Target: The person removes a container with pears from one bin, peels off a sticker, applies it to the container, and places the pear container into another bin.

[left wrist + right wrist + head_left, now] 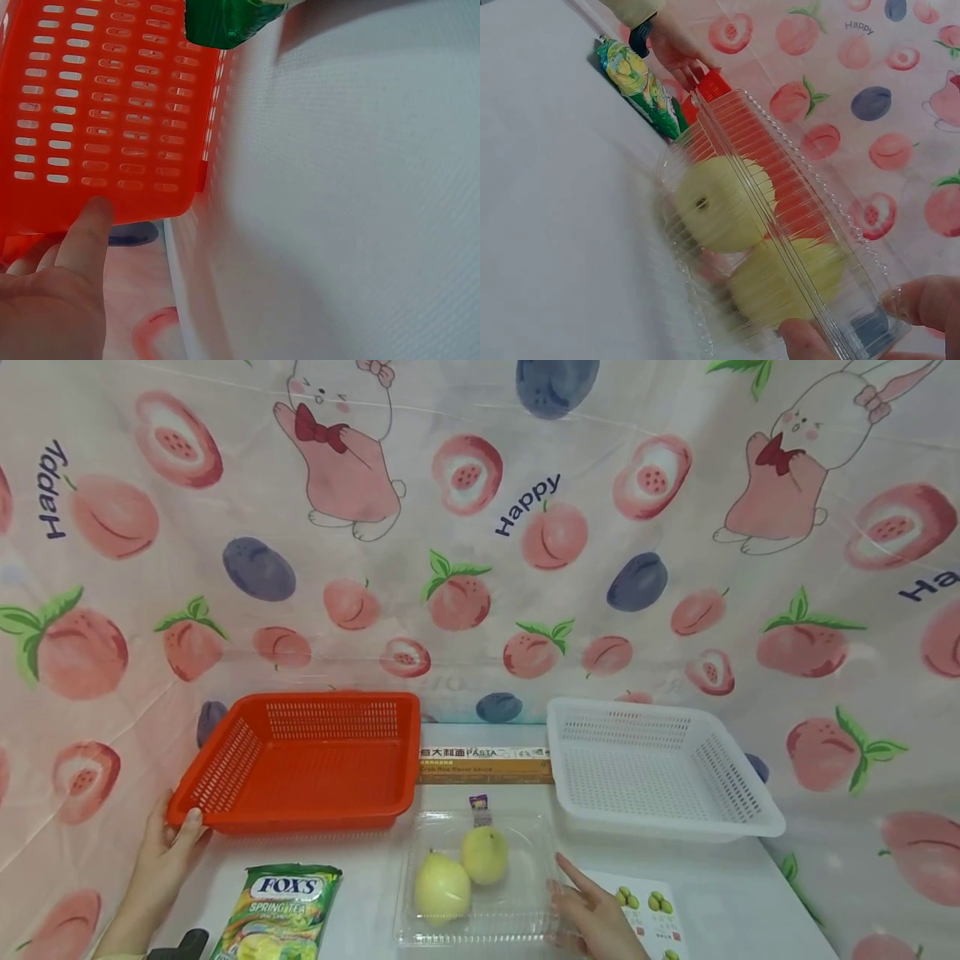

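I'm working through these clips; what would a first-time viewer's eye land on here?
Probably the red basket, at the table's far left, with the left hand holding its near corner. Next, the clear box in the middle, two pale yellow fruits inside, its right edge in the right hand. Behind everything, the backdrop is loud with printed peaches and rabbits.

Curtained-off workspace: fruit-print sheeting [420, 543] backs the table [367, 893].
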Demonstrator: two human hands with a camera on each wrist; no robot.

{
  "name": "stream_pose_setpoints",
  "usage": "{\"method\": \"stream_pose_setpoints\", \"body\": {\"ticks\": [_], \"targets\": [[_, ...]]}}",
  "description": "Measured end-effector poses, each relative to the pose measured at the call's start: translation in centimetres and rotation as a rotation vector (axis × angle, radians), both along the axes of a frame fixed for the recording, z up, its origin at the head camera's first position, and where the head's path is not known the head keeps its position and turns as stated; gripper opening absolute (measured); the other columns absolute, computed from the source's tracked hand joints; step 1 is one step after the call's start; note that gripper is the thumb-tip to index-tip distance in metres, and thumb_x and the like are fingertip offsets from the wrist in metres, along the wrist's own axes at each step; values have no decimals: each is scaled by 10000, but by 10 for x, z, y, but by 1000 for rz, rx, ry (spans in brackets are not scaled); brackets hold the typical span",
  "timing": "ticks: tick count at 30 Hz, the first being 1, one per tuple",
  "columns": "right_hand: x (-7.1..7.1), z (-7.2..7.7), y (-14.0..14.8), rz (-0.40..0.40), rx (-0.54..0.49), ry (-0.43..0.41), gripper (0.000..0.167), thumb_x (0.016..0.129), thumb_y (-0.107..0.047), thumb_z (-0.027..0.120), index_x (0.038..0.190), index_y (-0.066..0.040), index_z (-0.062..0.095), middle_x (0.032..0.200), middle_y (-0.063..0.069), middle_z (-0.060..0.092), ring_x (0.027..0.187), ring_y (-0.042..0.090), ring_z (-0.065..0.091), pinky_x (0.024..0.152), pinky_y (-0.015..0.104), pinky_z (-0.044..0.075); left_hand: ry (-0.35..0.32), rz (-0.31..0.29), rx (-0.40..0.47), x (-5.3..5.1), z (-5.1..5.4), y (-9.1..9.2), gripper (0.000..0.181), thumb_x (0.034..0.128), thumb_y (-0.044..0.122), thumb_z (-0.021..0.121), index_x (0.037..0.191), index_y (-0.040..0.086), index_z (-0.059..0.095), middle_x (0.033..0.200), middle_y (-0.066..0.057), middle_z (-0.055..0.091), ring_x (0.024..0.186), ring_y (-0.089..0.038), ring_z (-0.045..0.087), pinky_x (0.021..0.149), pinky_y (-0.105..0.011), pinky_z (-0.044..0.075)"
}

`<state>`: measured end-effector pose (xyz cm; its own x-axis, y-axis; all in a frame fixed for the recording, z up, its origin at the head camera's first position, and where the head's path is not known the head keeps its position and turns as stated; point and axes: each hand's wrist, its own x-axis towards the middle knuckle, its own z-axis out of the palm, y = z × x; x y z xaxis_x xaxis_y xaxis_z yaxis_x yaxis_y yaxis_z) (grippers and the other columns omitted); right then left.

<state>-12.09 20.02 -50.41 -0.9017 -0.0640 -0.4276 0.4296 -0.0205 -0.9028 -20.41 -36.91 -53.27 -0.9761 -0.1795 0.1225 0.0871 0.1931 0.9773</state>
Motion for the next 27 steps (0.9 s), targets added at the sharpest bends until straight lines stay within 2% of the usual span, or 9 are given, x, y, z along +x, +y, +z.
{"method": "stream_pose_setpoints", "body": {"ticks": [6, 15, 20, 23, 25, 27], "targets": [[-1, -4, -1, 0, 12, 3, 784, 935, -221, 669, 1556, -83, 210, 1411, 270, 446, 1088, 319, 622, 811, 415, 567, -9, -4, 13, -1, 2, 1, 769, 1049, 228, 450, 1564, 190, -120, 1544, -343, -27, 1318, -103, 325, 789, -66, 445], [6, -7, -3, 41, -2, 71, 774, 968, -195, 620, 1562, -68, 141, 1448, 308, 364, 1135, 394, 582, 807, 450, 567, -34, -4, 19, -1, 2, 2, 773, 1048, 254, 446, 1562, 212, -130, 1557, -316, -33, 1364, -224, 279, 800, -89, 449], [5, -6, -3, 68, 17, 57, 812, 980, -273, 613, 1570, -88, 88, 1453, 332, 340, 1158, 426, 555, 820, 465, 560, -35, -5, 36, -3, 2, 1, 787, 1048, 243, 449, 1556, 220, -152, 1559, -311, -50, 1374, -225, 273, 805, -96, 446], [3, -4, 0, 95, 91, 36, 888, 966, -443, 593, 1571, -85, 51, 1453, 346, 331, 1187, 470, 514, 820, 507, 552, -53, 47, -42, -2, 5, 1, 830, 1048, 261, 447, 1525, 236, -232, 1556, -307, -111, 1425, -349, 173, 925, -128, 366], [2, -2, 5, 99, 149, 41, 922, 956, -533, 552, 1570, -77, 35, 1456, 369, 300, 1200, 505, 484, 812, 535, 547, -67, 103, -133, 1, 10, 1, 873, 1039, 294, 457, 1501, 231, -281, 1556, -290, -150, 1418, -443, 49, 1066, -245, 256], [2, 1, 12, 99, 174, 71, 904, 973, -560, 490, 1565, -54, 32, 1459, 386, 270, 1225, 533, 441, 826, 542, 540, -68, 171, -234, 6, 15, 4, 913, 1023, 328, 475, 1492, 192, -296, 1556, -277, -171, 1404, -480, -32, 1136, -404, 108]]}}
